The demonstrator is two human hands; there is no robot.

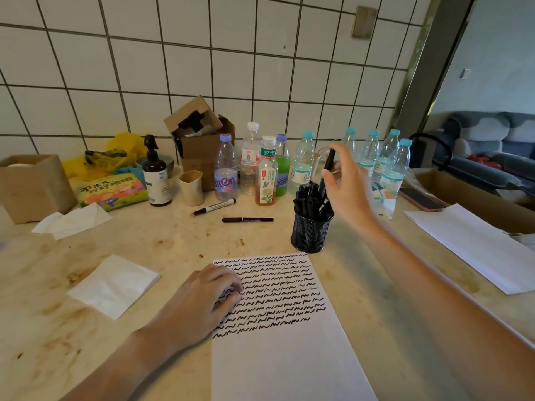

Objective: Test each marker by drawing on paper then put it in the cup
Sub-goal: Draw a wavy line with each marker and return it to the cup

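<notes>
A white sheet of paper [289, 357] lies in front of me, its upper half covered with rows of black squiggles. My left hand [202, 296] rests on the sheet's upper left part, fingers loosely curled. Behind the sheet stands a black mesh cup [310, 233] holding several black markers. My right hand [348, 186] pinches a black marker [328, 163] upright just above the cup's right side. Two more markers lie on the counter behind the paper: a thin black one [247, 219] and a white-barrelled one [215, 206].
Several plastic bottles [302, 163] line the tiled wall behind the cup. A pump bottle [156, 176], beige cup [191, 188], cardboard boxes [199, 140] and tissues [115, 285] sit to the left. More white paper [477, 244] and a phone [421, 199] lie at right.
</notes>
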